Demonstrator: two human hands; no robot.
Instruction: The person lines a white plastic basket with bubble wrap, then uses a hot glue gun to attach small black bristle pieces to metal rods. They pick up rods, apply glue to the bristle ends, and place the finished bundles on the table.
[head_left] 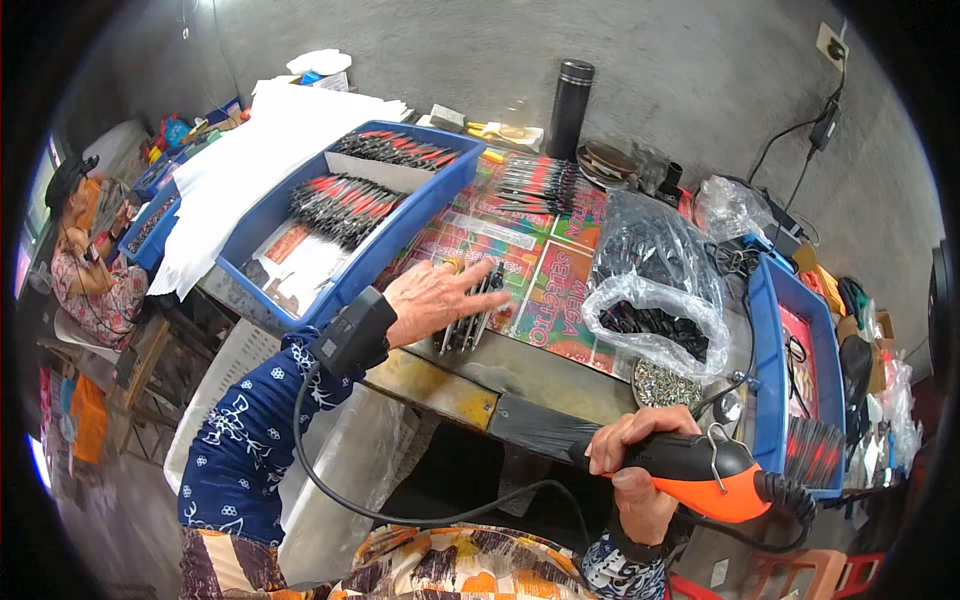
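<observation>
My left hand [440, 298] reaches over the table with its fingers spread. Under and beside its fingertips lie several slim dark pieces with metallic edges [467, 332], set side by side near the table's front edge; the hand partly covers them. My right hand [646, 508] is wrapped round a black and orange electric screwdriver [705, 462], held out over the front edge. Its narrow black end points left, and a coiled cord leaves the orange end. A wire hook sits on its body. Farther back, a row of black and red slim tools [537, 184] lies on colourful printed cardboard [560, 290].
A blue tray [345, 290] of black and red tools stands at the left. Right of centre are a plastic bag of black parts [655, 250] and small screws [665, 385]. Another blue tray [768, 400], a black flask [570, 108] and a seated person [90, 270] are around.
</observation>
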